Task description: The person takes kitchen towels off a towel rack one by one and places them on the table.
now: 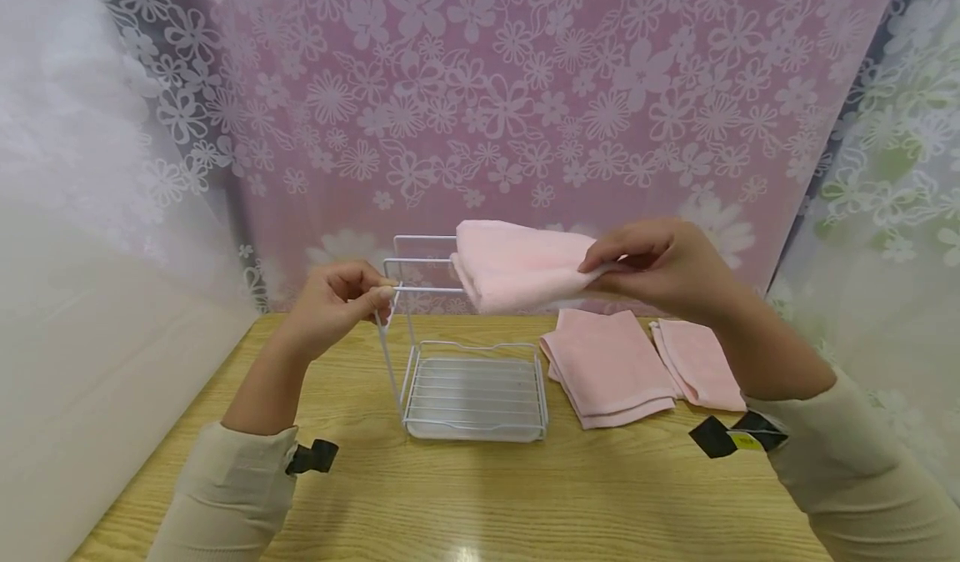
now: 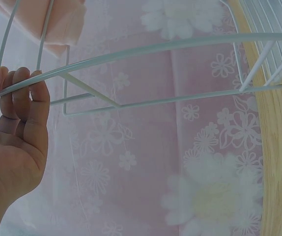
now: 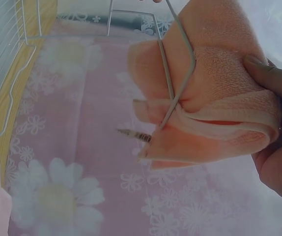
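A white wire rack (image 1: pixel 427 289) stands on the table, its upper bars reaching out to the right above a slatted base. My left hand (image 1: pixel 337 303) grips the rack's upper left corner between thumb and fingers; in the left wrist view the fingers (image 2: pixel 35 98) curl round the wire. A folded pink towel (image 1: pixel 517 263) lies over the upper bars. My right hand (image 1: pixel 660 266) pinches the towel's right end, thumb on top in the right wrist view. There, the bars' bent wire end overlaps the towel's folds (image 3: pixel 214 73), and a small printed tag (image 3: pixel 136 135) sticks out.
Two more folded pink towels, one nearer (image 1: pixel 611 366) and one farther right (image 1: pixel 701 366), lie on the wooden table (image 1: pixel 480 495) right of the rack. A pale tray (image 1: pixel 472 403) sits at the rack's base. Flower-patterned curtains (image 1: pixel 525 112) hang close behind and at the sides.
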Tool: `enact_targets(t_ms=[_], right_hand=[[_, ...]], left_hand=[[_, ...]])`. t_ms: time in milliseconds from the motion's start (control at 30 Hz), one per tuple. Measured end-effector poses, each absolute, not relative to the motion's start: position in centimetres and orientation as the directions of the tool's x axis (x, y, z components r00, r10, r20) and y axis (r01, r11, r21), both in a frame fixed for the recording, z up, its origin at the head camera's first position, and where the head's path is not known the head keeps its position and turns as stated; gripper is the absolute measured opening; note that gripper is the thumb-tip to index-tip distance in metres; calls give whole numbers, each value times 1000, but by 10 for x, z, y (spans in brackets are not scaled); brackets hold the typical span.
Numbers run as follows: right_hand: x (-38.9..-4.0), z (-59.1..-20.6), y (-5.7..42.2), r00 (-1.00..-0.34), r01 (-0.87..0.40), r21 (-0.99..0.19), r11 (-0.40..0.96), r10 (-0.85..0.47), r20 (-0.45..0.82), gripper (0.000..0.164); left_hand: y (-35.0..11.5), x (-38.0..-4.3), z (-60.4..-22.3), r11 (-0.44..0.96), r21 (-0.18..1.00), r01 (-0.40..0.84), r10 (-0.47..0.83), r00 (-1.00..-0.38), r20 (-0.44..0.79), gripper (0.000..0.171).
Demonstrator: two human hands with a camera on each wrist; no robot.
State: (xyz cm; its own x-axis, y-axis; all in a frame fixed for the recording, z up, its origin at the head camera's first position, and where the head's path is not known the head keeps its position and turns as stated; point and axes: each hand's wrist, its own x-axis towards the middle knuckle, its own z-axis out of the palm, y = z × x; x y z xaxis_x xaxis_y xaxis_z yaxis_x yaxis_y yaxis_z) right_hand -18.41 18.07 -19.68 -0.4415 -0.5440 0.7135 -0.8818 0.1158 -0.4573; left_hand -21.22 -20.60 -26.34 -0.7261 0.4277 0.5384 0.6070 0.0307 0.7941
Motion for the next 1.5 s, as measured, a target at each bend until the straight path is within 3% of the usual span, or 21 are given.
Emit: enact_targets(t_ms=[433,733,967,1200,1333,1500], right_hand=[[-183,-206,209,-488,-861,-490,137,-490,722,28],[-183,-211,231,-576,-783,-619,69,-458,677,19],[-187,-217,242,-604,-754,-657,30,-426,674,18],[-186,-225,255,-732,-626,-776,-73,-288,618,24],[-188,-228,260,-772,-569,-806,-162,-233,592,25],[-188,-231,267,-843,-497,-854,-157,-145,518,25]], left_hand=[[-204,-214,-262,14,797,604,440,-719,537,10],[-205,-215,-262,18,805,594,424,-734,532,15],[-204,-216,-263,13,805,594,424,-732,533,14],[-204,-215,-264,12,808,589,426,-734,529,15],[-206,-214,-263,9,811,585,423,-737,527,13],[-207,-215,-264,10,811,585,422,-738,527,13]])
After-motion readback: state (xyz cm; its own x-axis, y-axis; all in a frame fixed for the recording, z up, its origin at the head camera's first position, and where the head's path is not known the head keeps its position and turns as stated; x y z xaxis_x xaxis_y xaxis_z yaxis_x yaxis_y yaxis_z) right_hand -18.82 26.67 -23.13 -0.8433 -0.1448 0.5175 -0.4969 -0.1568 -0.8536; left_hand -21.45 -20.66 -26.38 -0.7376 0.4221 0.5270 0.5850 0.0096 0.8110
